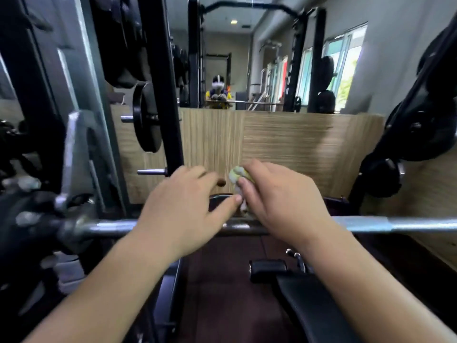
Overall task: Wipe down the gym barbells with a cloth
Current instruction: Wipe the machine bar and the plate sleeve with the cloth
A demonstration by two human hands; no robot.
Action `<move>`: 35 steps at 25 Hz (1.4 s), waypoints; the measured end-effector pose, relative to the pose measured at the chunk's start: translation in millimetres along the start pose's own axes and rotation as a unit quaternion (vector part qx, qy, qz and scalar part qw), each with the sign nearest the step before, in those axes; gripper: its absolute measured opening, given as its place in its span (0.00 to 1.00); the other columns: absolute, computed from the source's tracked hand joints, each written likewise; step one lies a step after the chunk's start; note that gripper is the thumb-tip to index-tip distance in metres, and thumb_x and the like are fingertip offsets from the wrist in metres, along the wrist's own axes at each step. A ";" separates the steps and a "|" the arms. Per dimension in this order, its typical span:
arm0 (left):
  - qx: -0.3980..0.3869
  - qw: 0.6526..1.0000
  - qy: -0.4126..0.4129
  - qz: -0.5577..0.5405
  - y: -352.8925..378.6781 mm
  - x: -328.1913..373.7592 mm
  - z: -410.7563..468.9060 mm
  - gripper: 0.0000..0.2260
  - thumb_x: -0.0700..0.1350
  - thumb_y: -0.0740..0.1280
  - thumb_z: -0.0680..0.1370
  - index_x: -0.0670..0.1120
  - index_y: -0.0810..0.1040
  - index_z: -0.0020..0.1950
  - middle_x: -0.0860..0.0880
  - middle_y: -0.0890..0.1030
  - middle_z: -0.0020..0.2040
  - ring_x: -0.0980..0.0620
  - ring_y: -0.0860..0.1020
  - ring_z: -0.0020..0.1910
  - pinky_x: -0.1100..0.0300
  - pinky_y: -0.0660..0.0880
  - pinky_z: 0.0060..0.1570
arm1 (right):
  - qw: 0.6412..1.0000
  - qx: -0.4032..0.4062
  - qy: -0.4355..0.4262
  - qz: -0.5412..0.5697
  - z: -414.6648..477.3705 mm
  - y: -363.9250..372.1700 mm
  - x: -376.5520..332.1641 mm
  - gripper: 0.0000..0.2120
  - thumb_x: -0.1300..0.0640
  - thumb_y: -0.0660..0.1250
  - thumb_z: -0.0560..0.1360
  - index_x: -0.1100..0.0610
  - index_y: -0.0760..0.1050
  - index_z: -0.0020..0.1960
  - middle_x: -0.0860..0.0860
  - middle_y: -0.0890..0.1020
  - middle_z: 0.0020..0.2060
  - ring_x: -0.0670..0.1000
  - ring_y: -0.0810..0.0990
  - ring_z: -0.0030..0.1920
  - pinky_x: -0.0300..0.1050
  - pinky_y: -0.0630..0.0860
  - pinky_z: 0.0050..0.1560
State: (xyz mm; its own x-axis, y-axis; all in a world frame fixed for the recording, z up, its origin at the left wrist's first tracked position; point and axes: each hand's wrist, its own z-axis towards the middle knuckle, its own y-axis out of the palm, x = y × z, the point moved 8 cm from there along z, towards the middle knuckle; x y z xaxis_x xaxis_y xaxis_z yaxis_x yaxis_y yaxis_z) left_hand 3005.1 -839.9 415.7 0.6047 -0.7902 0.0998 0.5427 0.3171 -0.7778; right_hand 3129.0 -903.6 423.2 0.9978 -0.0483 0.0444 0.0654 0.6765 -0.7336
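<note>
1. Right hand (pixel 279 201): its grip is closed on the cloth (pixel 236 175), which is bunched into a small yellow-green wad between fingertips and thumb. This probably gives a compact pad to press on metal.
2. Left hand (pixel 188 206): fingers loosely extended, grip open and empty. The thumb tip reaches the cloth's hanging fold, apparently to help gather it, though motion blur hides any contact.
3. Barbell (pixel 395 224): lies level across the rack, just below both wrists. The cloth is held above it and is not yet on the shaft.
4. Weight plate (pixel 146 120): stored on a peg of the rack upright (pixel 160 95), apart from the bar.
5. Bench pad (pixel 316 305): beneath the bar, at the person's side.
</note>
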 end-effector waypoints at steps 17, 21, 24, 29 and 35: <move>-0.098 0.974 -0.184 -0.085 -141.9 -3.8 -100.1 0.23 0.61 0.63 0.76 0.54 0.71 0.69 0.56 0.73 0.62 0.54 0.67 0.64 0.58 0.69 0.64 | 0.971 -0.189 0.001 0.144 -2.3 -78.9 -102.1 0.15 0.41 0.50 0.82 0.46 0.72 0.58 0.46 0.82 0.47 0.54 0.82 0.49 0.52 0.77 0.44; -0.078 0.969 -0.222 -0.070 -183.5 -21.9 -138.3 0.23 0.60 0.64 0.76 0.54 0.71 0.69 0.56 0.73 0.60 0.54 0.68 0.61 0.57 0.69 0.62 | 0.960 -0.184 -0.035 0.209 -3.3 -93.0 -162.4 0.15 0.42 0.51 0.82 0.45 0.73 0.58 0.46 0.82 0.47 0.53 0.82 0.48 0.52 0.77 0.42; -0.064 0.967 -0.242 -0.053 -214.7 -39.3 -168.7 0.25 0.62 0.62 0.75 0.55 0.70 0.70 0.58 0.71 0.61 0.56 0.67 0.63 0.58 0.68 0.64 | 0.947 -0.183 -0.049 0.259 -4.2 -99.5 -207.9 0.11 0.44 0.53 0.83 0.45 0.72 0.54 0.45 0.81 0.44 0.49 0.79 0.44 0.51 0.76 0.40; -0.038 0.961 -0.270 -0.037 -268.6 -97.7 -222.6 0.24 0.62 0.62 0.76 0.55 0.70 0.70 0.59 0.71 0.62 0.57 0.66 0.65 0.61 0.67 0.65 | 0.934 -0.203 -0.068 0.287 -9.8 -91.0 -295.5 0.12 0.42 0.51 0.83 0.43 0.71 0.55 0.43 0.81 0.44 0.46 0.78 0.45 0.49 0.76 0.42; -0.045 0.961 -0.268 -0.046 -327.1 -208.5 -285.2 0.22 0.61 0.63 0.77 0.56 0.71 0.69 0.60 0.71 0.61 0.58 0.66 0.64 0.60 0.68 0.64 | 0.931 -0.211 -0.063 0.293 3.6 -65.3 -422.5 0.16 0.40 0.48 0.82 0.42 0.72 0.58 0.41 0.81 0.49 0.46 0.80 0.49 0.50 0.78 0.46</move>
State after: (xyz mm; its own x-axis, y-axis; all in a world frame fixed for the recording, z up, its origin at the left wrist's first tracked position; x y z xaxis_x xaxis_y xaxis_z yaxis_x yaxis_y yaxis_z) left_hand 2535.2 -928.4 472.3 0.7835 -0.4220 0.4561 0.5694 0.1936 -0.7989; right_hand 2703.1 -924.7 454.8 0.8561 0.3419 -0.3875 -0.4716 0.2104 -0.8563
